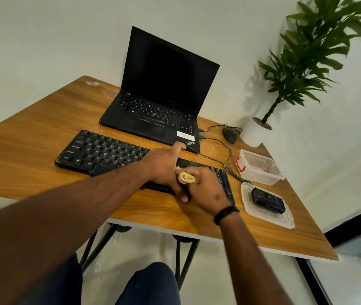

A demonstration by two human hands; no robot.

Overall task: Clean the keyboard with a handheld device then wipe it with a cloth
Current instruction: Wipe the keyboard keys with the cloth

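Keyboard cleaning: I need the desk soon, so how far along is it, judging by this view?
The blowing step looks done: the black handheld device lies on the container lid, untouched. In hand is the wiping: the right hand holds a bunched yellow cloth on the keyboard, right of its middle, and the left hand steadies it. Left seems the rest of the keys; how many are wiped cannot be told.

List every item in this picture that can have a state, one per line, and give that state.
Laptop: lid open, screen dark.
Keyboard: flat on the table.
Left hand: rests on the keyboard.
Right hand: grips a yellow cloth.
Clear box: open.
Lid: off, lying flat, a black device on it.
Mouse: untouched.
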